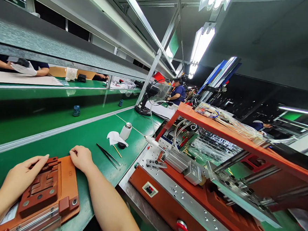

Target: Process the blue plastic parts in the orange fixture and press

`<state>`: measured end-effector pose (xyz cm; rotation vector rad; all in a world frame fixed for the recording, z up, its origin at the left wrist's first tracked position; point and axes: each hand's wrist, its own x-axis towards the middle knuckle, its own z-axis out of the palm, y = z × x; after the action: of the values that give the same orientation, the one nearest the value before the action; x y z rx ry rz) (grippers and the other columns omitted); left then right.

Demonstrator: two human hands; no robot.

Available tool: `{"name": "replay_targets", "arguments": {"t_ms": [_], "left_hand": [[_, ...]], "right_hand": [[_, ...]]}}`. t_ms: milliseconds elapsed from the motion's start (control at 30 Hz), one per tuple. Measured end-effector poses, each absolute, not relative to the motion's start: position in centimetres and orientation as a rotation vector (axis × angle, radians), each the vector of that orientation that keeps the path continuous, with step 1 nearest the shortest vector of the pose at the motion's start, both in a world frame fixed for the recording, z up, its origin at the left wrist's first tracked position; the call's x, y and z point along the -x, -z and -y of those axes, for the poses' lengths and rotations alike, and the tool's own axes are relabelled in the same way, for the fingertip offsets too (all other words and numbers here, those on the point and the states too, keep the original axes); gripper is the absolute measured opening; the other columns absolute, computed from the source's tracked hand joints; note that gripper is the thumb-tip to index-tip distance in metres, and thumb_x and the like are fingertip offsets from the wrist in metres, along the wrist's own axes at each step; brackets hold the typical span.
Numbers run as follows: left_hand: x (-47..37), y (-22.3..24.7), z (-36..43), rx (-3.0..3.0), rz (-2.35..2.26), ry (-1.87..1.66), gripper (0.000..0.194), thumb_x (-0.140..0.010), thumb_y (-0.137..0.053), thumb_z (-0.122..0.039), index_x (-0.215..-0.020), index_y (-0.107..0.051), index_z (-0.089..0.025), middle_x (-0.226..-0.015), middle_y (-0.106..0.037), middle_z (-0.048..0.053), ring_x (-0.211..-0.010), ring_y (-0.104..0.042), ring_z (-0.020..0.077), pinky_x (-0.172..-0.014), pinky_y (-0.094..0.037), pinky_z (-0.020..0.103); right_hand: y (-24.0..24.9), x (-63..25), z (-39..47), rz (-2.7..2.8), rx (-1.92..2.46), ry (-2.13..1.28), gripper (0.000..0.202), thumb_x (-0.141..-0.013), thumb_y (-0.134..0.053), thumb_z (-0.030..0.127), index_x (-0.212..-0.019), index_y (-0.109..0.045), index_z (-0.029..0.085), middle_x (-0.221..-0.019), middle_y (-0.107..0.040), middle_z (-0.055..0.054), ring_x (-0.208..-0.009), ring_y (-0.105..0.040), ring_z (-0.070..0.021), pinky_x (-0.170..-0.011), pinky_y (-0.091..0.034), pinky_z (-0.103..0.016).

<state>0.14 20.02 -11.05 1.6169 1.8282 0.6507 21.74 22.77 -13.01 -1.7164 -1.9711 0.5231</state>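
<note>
A reddish-brown fixture plate (70, 180) with a raised slotted block (43, 183) and a metal rail along its near side lies on the green bench in front of me. My left hand (23, 178) grips the block's far left side, thumb along the top edge and the other fingers mostly hidden. At the plate's far right corner, my right hand (82, 158) is closed with curled fingers around the edge. Right of that hand lie black tweezers (108, 156), a wooden stick (117, 151), a white tissue (114, 138) and a white bottle (125, 131) with a metal top.
An orange-framed press machine (164, 197) with a red button (182, 227) fills the right side. A black fan (151, 94) stands at the bench's far end. Beyond a metal rail, a green conveyor (51, 113) carries small blue parts (76, 110). Other people work across it and farther back.
</note>
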Motion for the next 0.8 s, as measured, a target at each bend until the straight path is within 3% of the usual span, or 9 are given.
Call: {"name": "replay_targets", "arguments": {"t_ms": [800], "left_hand": [[-0.36,10.64,-19.82,-1.652,-1.824,-0.712,0.046,-0.086,-0.053,-0.064,-0.099,-0.080,-0.029,-0.107,-0.080,0.002,-0.094,-0.072,0.0271,-0.068,-0.051,0.026]], "right_hand": [[12.94,-21.73,-22.74,1.973,1.725,-0.505,0.020,-0.099,-0.056,0.031,-0.105,-0.074,0.026,-0.114,-0.075,-0.001,-0.108,-0.068,-0.0183,-0.091,-0.049,-0.026]]}}
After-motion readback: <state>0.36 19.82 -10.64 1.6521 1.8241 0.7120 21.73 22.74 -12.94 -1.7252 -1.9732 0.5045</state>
